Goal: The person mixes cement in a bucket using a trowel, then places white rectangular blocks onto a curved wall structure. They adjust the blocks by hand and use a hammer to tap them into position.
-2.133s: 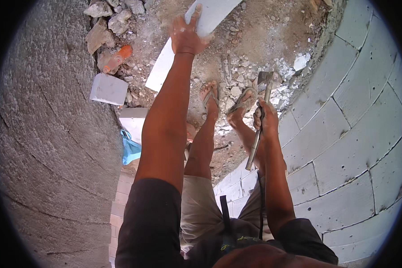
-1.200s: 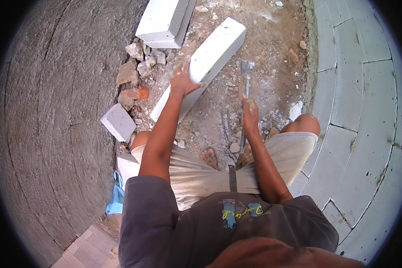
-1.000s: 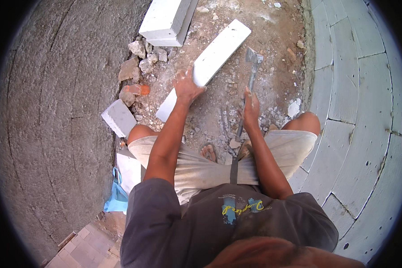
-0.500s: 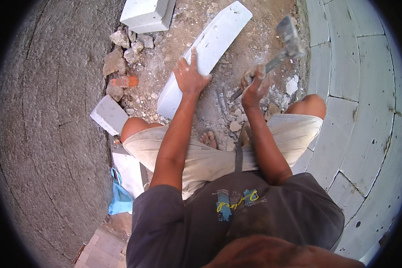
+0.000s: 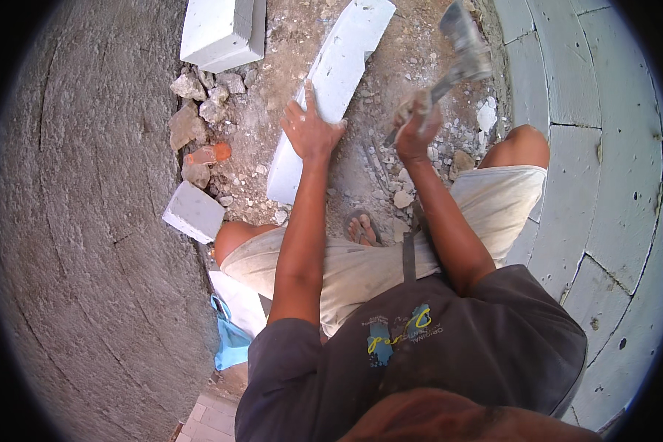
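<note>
A long white lightweight block (image 5: pixel 346 62) lies slantwise on the rubble-strewn ground, its right edge chipped. My left hand (image 5: pixel 313 135) rests on its nearer half, with the fingers spread and the thumb by the right edge. To the right of the block, my right hand (image 5: pixel 418 129) is closed round the handle of a hatchet (image 5: pixel 464 48). The hatchet's head is raised beyond the hand and smeared by motion, apart from the block.
White blocks (image 5: pixel 217 33) stand at the far left, above broken stones (image 5: pixel 188 125). A smaller block (image 5: pixel 194 211) and a blue bag (image 5: pixel 230 342) lie by my left knee. A rough grey wall (image 5: pixel 103 221) rises left, a block wall (image 5: pixel 574 177) right. My sandalled foot (image 5: pixel 362 228) is below.
The whole view has shifted. The block lies a little steeper, and a notch now shows on its right edge. The hatchet stays raised in my right hand; my left hand remains on the block.
</note>
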Motion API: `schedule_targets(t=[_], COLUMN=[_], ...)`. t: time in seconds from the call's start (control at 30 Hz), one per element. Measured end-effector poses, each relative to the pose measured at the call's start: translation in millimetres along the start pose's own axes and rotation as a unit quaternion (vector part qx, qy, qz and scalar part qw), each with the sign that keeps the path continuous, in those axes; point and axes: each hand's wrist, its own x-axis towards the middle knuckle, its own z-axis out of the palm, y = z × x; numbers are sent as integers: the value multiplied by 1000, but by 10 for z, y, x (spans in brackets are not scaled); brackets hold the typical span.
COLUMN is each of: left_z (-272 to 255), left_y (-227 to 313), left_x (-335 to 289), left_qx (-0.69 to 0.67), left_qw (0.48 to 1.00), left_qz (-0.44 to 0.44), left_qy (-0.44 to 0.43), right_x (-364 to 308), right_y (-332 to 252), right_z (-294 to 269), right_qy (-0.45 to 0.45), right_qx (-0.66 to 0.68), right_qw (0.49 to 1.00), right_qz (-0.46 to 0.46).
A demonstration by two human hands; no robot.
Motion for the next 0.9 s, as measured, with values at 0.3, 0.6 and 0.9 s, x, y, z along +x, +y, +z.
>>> schedule_targets(t=[0.3,0.6,0.9], left_z=[-47,-48,28], left_y=[-99,-200,-504], left_x=[116,244,446], left_qx=[23,24,-35], left_qw=[997,997,985], left_qz=[-23,-23,-69], left_qy=[-72,-77,-152], right_x=[-21,-9,206], right_y=[-20,37,217], right_z=[-13,208,198], right_qy=[-94,-81,-14], right_qx=[94,-24,62], right_qw=[975,940,996], right_qz=[181,331,-68])
